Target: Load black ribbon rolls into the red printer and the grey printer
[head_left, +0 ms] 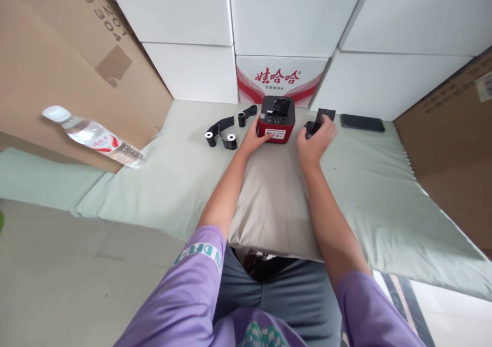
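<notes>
Head view, looking down: my left hand (257,137) lies loosely open against the front left side of the red-and-black printer (277,119), apparently steadying it on the green cloth (154,183); my right hand (315,141), fingers curled, grips a small black part (312,127) just right of the printer; black ribbon rolls (226,131) lie left of it, within reach; a dark phone (362,123) rests farther right.

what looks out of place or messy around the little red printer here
The black ribbon rolls left of the red printer lie unspooled, a loose strip trailing between them. A water bottle lies on its side at the cloth's left edge. The left hand touches the printer; the right hand covers a black part.
</notes>
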Available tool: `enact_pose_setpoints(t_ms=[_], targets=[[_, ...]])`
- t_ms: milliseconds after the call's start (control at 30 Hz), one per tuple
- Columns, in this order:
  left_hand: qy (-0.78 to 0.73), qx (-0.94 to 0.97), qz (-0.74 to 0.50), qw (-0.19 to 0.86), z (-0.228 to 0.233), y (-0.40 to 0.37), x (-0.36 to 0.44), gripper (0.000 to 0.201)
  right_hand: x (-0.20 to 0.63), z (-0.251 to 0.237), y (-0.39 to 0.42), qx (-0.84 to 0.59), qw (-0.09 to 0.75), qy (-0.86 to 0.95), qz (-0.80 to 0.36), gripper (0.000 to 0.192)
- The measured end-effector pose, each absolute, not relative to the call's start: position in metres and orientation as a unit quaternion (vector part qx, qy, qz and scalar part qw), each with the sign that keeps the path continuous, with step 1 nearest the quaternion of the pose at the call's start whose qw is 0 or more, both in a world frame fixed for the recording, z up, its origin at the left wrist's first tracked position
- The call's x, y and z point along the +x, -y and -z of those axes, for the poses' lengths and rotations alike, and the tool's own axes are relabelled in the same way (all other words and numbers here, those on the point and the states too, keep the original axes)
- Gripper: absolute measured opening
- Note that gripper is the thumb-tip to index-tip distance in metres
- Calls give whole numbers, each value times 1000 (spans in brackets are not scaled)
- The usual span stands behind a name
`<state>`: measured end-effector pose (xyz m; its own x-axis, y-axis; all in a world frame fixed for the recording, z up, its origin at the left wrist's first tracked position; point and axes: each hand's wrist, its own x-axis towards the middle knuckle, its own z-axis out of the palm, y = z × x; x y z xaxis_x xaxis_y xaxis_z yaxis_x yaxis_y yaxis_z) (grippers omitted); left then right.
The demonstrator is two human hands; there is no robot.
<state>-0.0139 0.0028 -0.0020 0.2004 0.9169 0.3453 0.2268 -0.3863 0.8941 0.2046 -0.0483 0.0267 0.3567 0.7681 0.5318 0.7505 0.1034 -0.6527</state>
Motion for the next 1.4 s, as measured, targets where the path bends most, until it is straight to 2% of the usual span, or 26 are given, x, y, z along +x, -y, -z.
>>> enact_pose_setpoints(t_ms=[67,133,200,267,367,533,633,767,900,1067,1233,1400], targets=[[-419,679,-473,373,5,1,-14,121,216,-27,59,-741,436,510,22,98],[-434,675,-451,390,6,12,-14,127,225,-22,65,-781,384,493,0,117],[-460,661,-426,412,9,30,-16,137,231,-14,65,-782,355,511,-29,125],[-472,646,-420,428,13,52,-20,138,235,-9,62,-770,357,527,-43,127],[-459,630,-457,428,19,80,-25,116,240,-7,60,-766,375,519,-53,123],[-501,636,-469,353,8,96,-22,57,245,-14,85,-756,391,524,-35,116],[-503,660,-452,326,-4,101,-16,38,239,-19,120,-724,392,565,-51,123],[-511,682,-414,320,-13,111,-9,40,212,-21,166,-684,379,613,-112,136],[-549,710,-339,283,-11,114,-2,49,175,-18,186,-649,388,637,-151,134],[-588,688,-326,272,-6,105,-1,44,143,-18,179,-638,407,640,-131,131],[-592,697,-331,233,-8,102,-9,49,133,-10,170,-655,368,644,-142,139],[-629,677,-309,225,-13,108,-7,49,143,10,162,-624,393,665,-118,149]])
